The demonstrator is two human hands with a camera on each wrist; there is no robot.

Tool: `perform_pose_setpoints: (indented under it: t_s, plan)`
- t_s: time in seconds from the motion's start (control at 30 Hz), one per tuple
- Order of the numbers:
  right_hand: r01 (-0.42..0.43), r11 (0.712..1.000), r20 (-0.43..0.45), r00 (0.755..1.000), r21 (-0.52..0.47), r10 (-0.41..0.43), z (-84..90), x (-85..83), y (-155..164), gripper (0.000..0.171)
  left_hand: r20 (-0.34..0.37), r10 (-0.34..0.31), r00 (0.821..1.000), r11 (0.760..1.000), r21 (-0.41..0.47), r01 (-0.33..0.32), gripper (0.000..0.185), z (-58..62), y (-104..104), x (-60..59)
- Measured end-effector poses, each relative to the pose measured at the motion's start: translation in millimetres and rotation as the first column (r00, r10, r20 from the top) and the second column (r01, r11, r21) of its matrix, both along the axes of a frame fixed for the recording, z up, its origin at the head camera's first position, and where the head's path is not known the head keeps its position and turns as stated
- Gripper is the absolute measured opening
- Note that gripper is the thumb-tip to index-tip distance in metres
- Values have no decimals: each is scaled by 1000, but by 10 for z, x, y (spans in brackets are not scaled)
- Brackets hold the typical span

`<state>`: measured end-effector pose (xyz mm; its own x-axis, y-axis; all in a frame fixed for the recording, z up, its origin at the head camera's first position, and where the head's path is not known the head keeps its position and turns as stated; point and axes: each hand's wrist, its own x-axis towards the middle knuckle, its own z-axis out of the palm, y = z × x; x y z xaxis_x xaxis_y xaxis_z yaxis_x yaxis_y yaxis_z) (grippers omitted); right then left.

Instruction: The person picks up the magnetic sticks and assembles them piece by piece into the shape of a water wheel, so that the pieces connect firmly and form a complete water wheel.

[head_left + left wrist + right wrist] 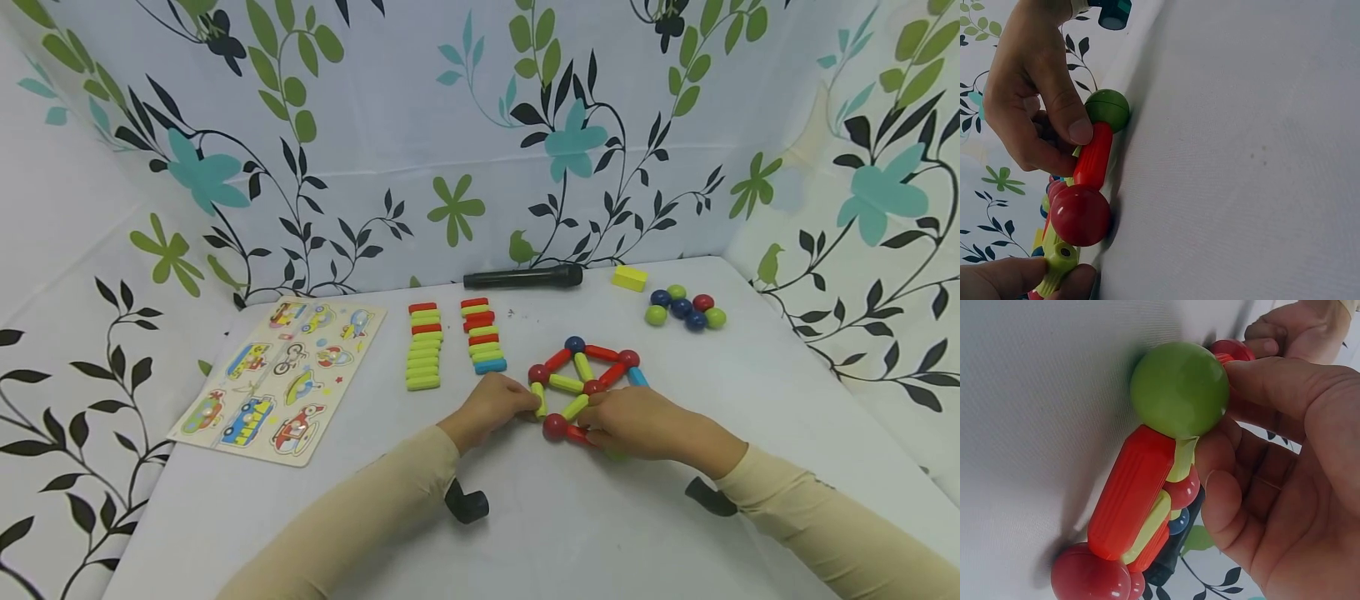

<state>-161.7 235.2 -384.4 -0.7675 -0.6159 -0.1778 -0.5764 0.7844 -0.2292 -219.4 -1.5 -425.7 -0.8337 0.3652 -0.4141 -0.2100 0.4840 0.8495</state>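
A flat frame of magnetic rods and balls lies on the table, with a blue ball (575, 345) at its far corner and red balls at other joints. With thumb and finger my left hand (497, 408) pinches a yellow-green rod (1057, 265) on its left side. My right hand (637, 423) pinches a red rod (1094, 159) between the near red ball (555, 427) and a green ball (1179, 389). In the head view that hand mostly hides the green ball. A blue rod (637, 377) shows beyond the right hand.
Two columns of rods, one at left (423, 350) and one with a blue rod (491, 366), lie left of the frame. Loose balls (681, 308) and a yellow block (629, 278) are far right. A black microphone (522, 277) lies at the back, a picture puzzle board (337, 379) at left.
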Motion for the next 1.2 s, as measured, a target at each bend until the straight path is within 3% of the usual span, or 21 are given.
perform_pose_setpoints:
  t_s: [0.37,0.63,0.87,1.03,1.2]
  plan:
    - [-33,999,-19,999,-3,33,17,6,-20,25,1,45,999,999,-6,-45,20,-5,50,18]
    - [-43,999,-32,999,11,43,19,2,-55,24,-136,51,989,997,-57,-59,18,-24,96,41]
    - [-52,999,-45,998,12,53,-2,-6,-65,23,-305,-22,952,989,-145,-23,23,-65,143,28]
    - [-63,998,-56,996,7,63,-24,-4,-77,24,-332,-31,943,987,-159,-24,24,-72,163,37]
    - [-81,997,-66,995,-1,81,-25,-14,-97,23,-300,-6,954,989,-141,-38,21,-67,180,43]
